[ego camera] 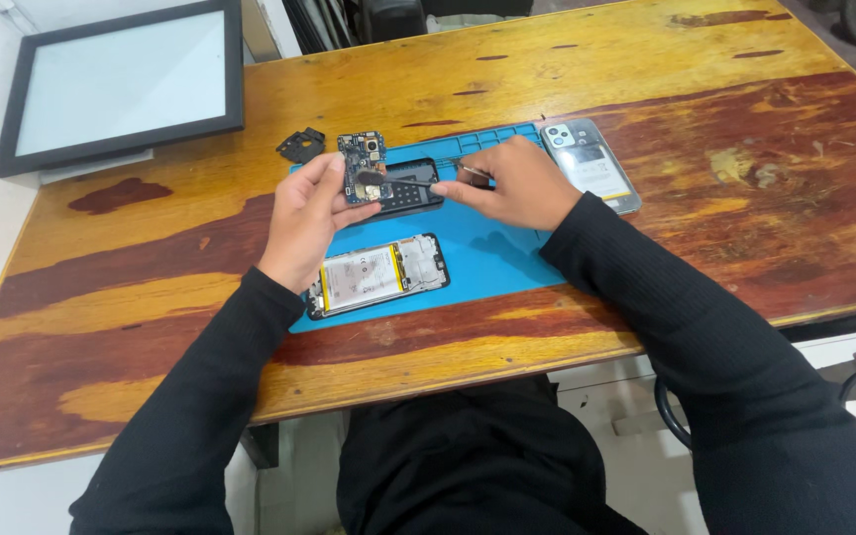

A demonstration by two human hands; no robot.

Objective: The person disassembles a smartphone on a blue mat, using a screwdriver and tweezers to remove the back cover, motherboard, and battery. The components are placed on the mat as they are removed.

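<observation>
Wooden table point(705, 178), worn, with red-brown and yellow patches. Blue work mat point(492, 253) laid near the centre. Opened phone body point(378, 275) with exposed battery seen on the mat at 7 o'clock. Grey phone back cover point(591, 163) placed at the mat's 2 o'clock edge. Small black plastic part point(301, 145) at 11 o'clock. Black-framed panel point(121, 84) set at the table's 10 o'clock corner.

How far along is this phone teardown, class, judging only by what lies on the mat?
Done: the opened phone lies with its battery exposed, and its silver back cover sits aside. In hand: the left hand holds the circuit board while the right hand works it with tweezers. Left: the board is still out.
</observation>
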